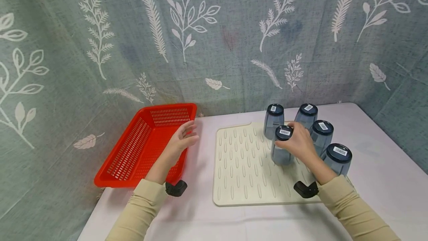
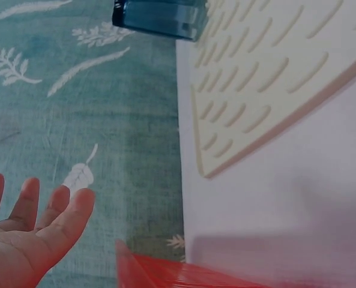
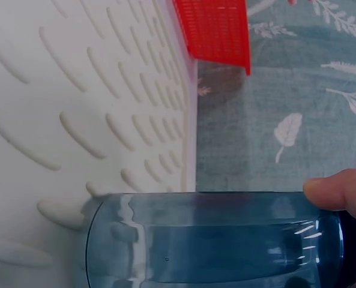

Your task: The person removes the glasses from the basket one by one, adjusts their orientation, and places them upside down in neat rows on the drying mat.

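Several blue-grey tumblers stand upside down on a cream ribbed drying mat (image 1: 240, 166). My right hand (image 1: 299, 142) grips the top of the nearest-left tumbler (image 1: 282, 148), which stands on the mat; the right wrist view shows a fingertip (image 3: 340, 191) on the tumbler (image 3: 220, 240). Other tumblers (image 1: 273, 119) (image 1: 306, 114) (image 1: 321, 134) (image 1: 337, 158) stand behind and to the right. My left hand (image 1: 182, 138) hovers open, palm up, over the right rim of a red plastic basket (image 1: 140, 148), holding nothing; the left wrist view shows its straight fingers (image 2: 51, 222).
A white table (image 1: 378, 166) carries the mat and basket. A leaf-patterned grey-green cloth (image 1: 214, 36) hangs behind and at both sides. In the left wrist view, a tumbler (image 2: 159, 17) lies at the top edge and the basket corner (image 2: 165, 273) at the bottom.
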